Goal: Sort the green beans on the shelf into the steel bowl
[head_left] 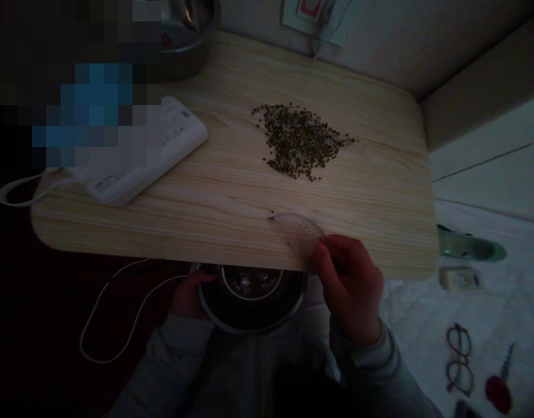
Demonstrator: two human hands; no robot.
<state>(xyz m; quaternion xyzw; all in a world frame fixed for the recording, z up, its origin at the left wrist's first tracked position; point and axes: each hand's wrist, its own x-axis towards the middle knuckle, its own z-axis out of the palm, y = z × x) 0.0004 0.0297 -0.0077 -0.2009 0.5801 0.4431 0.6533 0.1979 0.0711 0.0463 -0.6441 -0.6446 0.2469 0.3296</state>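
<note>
My right hand (347, 278) pinches a clear protractor (297, 229) near the front edge of the wooden table (206, 220). A few dark grains lie at the protractor's left tip. Farther back, a loose pile of small greenish-brown grains (299, 139) is spread on the tabletop. Just below the table edge, my left hand (192, 296) grips the left rim of a dark metal bowl (249, 313), with its fingers partly over the rim. Some grains show inside the bowl, whose far side is hidden under the table.
A white power strip (149, 157) with a cable lies at the table's left. Behind it stands a metal pot (188, 55). On the white bedding at the right are a green object (471, 245), a small box (461, 278), glasses (459, 360) and a red item (498, 393).
</note>
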